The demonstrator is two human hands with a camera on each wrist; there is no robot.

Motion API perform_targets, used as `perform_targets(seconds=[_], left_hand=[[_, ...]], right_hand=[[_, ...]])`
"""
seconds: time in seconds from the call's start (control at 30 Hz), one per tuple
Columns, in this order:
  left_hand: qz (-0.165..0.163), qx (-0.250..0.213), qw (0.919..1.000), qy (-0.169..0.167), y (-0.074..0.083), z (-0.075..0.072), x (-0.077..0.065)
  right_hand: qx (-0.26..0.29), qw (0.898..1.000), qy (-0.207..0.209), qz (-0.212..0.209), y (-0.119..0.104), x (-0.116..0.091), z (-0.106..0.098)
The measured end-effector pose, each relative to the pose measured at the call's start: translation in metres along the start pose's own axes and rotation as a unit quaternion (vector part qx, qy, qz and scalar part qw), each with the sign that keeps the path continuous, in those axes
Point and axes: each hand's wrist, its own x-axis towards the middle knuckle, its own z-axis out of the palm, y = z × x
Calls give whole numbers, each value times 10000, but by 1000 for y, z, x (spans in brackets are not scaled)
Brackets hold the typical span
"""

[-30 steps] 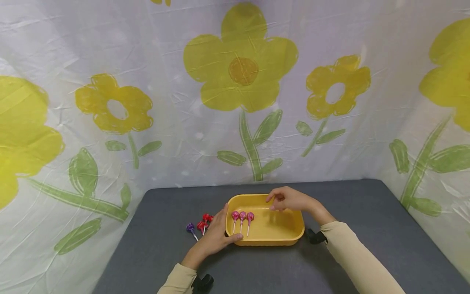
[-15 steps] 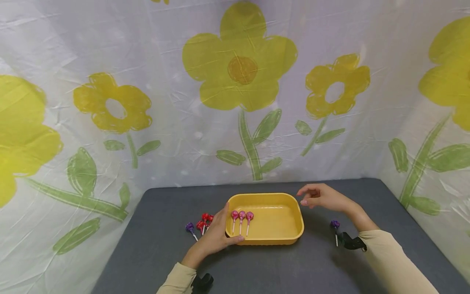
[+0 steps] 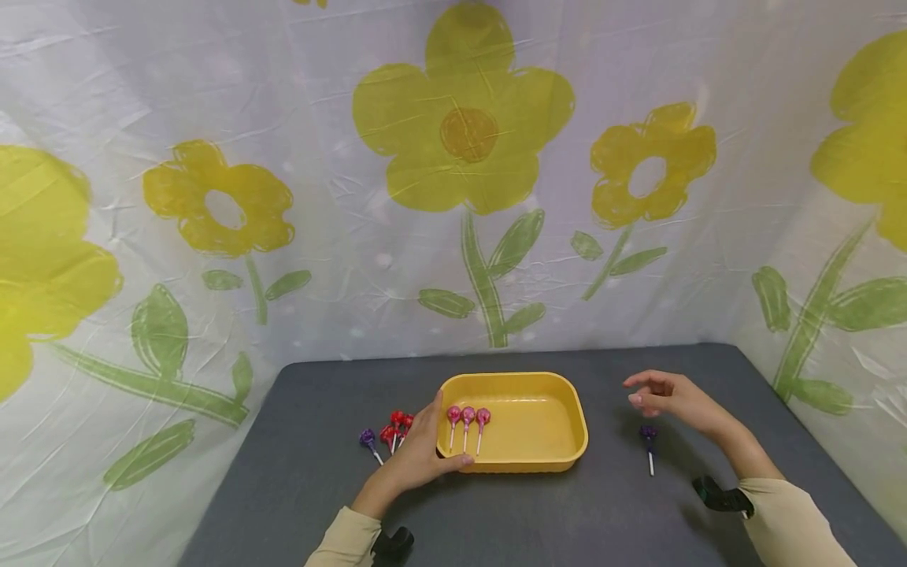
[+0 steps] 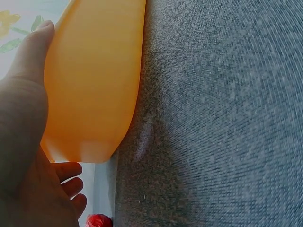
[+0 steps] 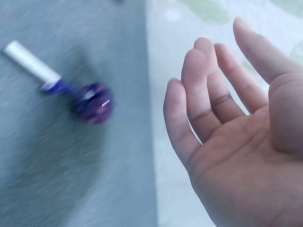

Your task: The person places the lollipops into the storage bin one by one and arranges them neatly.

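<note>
A yellow tray (image 3: 538,429) stands on the dark grey table, with three pink lollipops (image 3: 468,417) side by side in its left part. My left hand (image 3: 418,450) grips the tray's left front corner, thumb along the front and fingers along the left side. The left wrist view shows its thumb against the tray wall (image 4: 97,80). To the right of the tray, my right hand (image 3: 680,403) hovers with loosely bent fingers, holding nothing. Just below it in the head view lies a purple lollipop (image 3: 649,449), its white stick toward the front edge; the right wrist view shows its wrapped head (image 5: 94,103).
Left of my left hand lie several red lollipops (image 3: 398,421), partly hidden by that hand, and a purple lollipop (image 3: 368,441). A flower-printed cloth (image 3: 340,260) hangs behind the table (image 3: 538,520).
My right hand has moved from above the tray out to the right and is now over the purple lollipop there. My left hand and the tray have stayed in place.
</note>
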Motion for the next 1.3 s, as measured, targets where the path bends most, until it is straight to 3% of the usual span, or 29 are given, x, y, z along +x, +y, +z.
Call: perform_targets(seconds=[0.23, 0.47, 0.8, 1.3], left_hand=[[-92, -76, 9999, -13, 1, 1, 0], [-97, -10, 10000, -20, 1, 1, 1], [-177, -42, 9998, -30, 1, 1, 0], [-208, -35, 9998, -54, -1, 2, 1]], right_hand=[[-16, 9998, 187, 74, 25, -10, 2], [-137, 9999, 80, 54, 44, -16, 7], [-551, 9984, 7, -149, 55, -18, 12], [-740, 9964, 110, -406, 63, -15, 17]])
